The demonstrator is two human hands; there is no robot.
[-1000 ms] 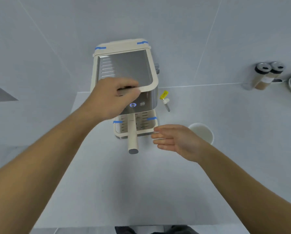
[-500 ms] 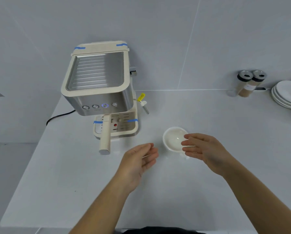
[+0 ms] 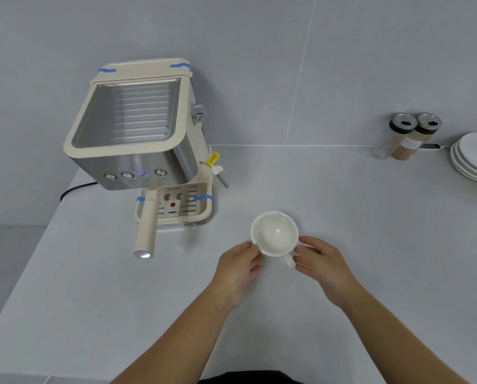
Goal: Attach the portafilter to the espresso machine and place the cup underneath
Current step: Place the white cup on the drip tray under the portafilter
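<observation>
Cup (image 3: 274, 234) between both hands' fingertips.

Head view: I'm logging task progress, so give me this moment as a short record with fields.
portafilter: handle sticks out from under the coffee machine, toward the person; it looks attached
cup: white, empty, upright on the counter, right of the machine, not yet under it
cup handle: points toward the person
left hand: fingers against the cup's left side
right hand: fingers at the cup's right side, by the handle
drip tray: nothing on it
background: two jars, stacked plates at right
</observation>
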